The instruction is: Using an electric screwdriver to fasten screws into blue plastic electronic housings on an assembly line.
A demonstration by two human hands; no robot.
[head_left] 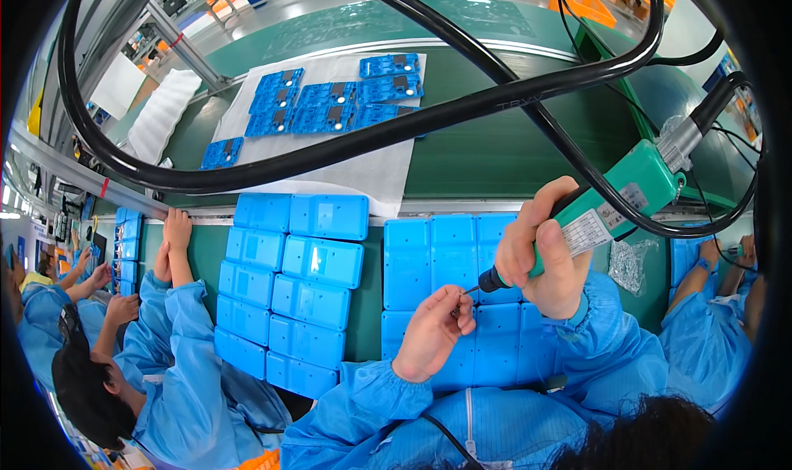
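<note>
Right hand (pixel 540 251) gripped a green electric screwdriver (pixel 615 204) at centre right; left hand (pixel 433 331) pinched its bit tip, above blue moulded plastic panels (pixel 429 259) at lower centre.

Both forearms wear loose, light-blue smock sleeves with gathered elastic cuffs, ending at the bare left hand (pixel 431 335) and bare right hand (pixel 540 251), no gloves or rings.
</note>
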